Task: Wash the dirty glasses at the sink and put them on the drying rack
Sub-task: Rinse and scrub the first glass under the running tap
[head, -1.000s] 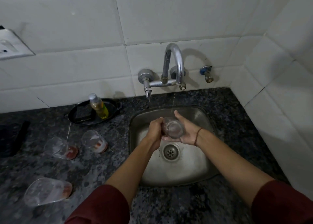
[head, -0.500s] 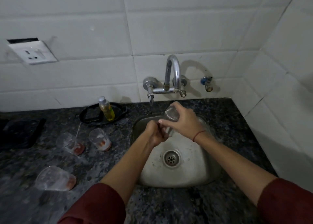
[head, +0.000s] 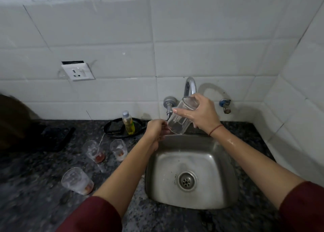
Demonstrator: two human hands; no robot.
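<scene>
My right hand (head: pixel 201 114) grips a clear glass (head: pixel 180 119), tilted mouth-down, above the back edge of the steel sink (head: pixel 224 170) and in front of the tap (head: pixel 190 86). My wet left hand (head: pixel 156 129) is curled just left of the glass's mouth, fingertips at its rim; whether it pinches the rim is unclear. Three dirty glasses stand on the dark counter to the left: one with red residue (head: pixel 94 151), one beside it (head: pixel 118 149), and a nearer one (head: pixel 77 181). No water is seen running.
A yellow soap bottle (head: pixel 128 124) stands on a black dish (head: pixel 112 129) behind the glasses. A black tray (head: pixel 56 137) lies at the far left. A wall socket (head: pixel 78 71) and a second valve (head: pixel 225 105) sit on the tiled wall. Tiles close the right side.
My right hand has lifted the glass from low in the sink up to the tap and tipped it mouth-down. My left hand rose with it. The view has tilted upward.
</scene>
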